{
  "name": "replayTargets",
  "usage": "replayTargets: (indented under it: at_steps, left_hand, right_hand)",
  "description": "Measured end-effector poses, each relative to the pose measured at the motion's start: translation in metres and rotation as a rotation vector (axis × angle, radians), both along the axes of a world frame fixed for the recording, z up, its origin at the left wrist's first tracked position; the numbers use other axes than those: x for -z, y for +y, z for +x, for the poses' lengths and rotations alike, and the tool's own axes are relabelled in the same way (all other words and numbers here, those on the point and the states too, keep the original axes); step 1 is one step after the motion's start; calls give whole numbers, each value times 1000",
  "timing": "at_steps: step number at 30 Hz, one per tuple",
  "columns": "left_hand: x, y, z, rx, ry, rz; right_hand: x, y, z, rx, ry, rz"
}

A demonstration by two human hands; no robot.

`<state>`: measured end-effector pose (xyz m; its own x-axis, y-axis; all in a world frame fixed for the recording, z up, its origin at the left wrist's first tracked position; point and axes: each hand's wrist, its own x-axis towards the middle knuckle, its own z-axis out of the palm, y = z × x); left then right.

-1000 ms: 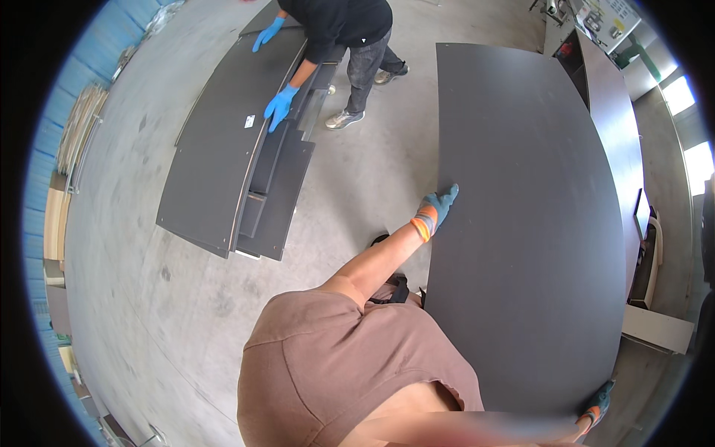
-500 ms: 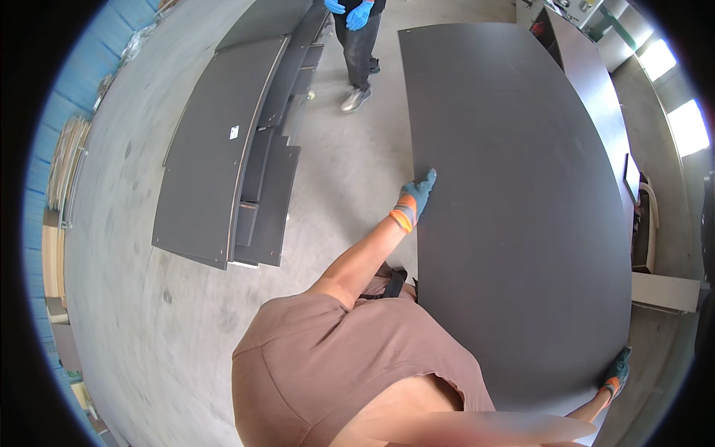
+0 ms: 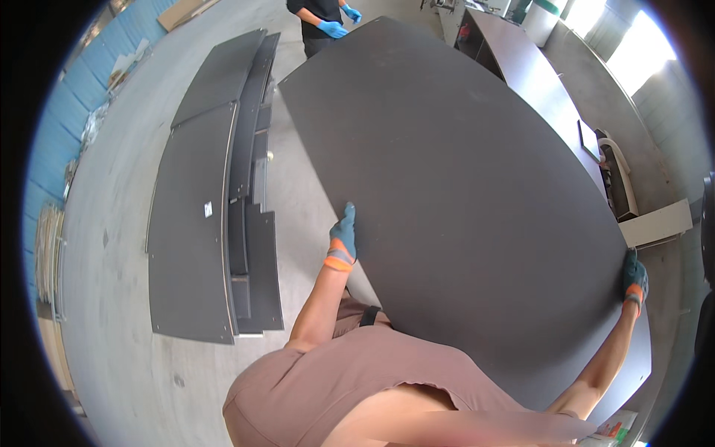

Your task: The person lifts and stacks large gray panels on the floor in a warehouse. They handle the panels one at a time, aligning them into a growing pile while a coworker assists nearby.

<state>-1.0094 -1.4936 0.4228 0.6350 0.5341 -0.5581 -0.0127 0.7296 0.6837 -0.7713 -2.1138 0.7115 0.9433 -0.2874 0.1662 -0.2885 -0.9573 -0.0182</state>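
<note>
A large dark grey board [image 3: 462,186] fills the middle and right of the view, held in front of me. My left hand [image 3: 343,237], in a teal and orange work glove, grips its left edge with the thumb on the face; the fingers behind are hidden. On the right edge, lower down, my right hand [image 3: 634,279] in a matching glove is closed on the board. At the board's far left end stands a person in dark clothes and blue gloves [image 3: 331,30], one hand by its edge.
Left of me a stack of dark panels [image 3: 192,223] lies on the concrete floor [image 3: 119,283]. A long dark cabinet [image 3: 521,63] stands beyond the board at right, with a pale panel [image 3: 659,222] near it. Wooden sheets [image 3: 49,257] lean by the blue left wall.
The board has swung, its far end going left. My right hand has moved up and forward with its edge; my left hand has shifted left. The other person is now at the board's far end.
</note>
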Motion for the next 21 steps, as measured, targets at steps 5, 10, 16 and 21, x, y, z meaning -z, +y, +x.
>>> replayTargets:
  at_steps: [5,10,16,21]
  left_hand:
    - [3,85,-40,-127,9,73]
    - [-2,169,-86,-263,-29,50]
    - [12,231,-147,-396,-61,74]
    - [-12,256,-156,-607,39,49]
  right_hand:
    - [7,100,35,-181,-102,-16]
    - [1,249,74,-243,-69,-20]
    - [-11,454,122,-446,-25,-104]
    - [5,628,190,-692,-40,-101]
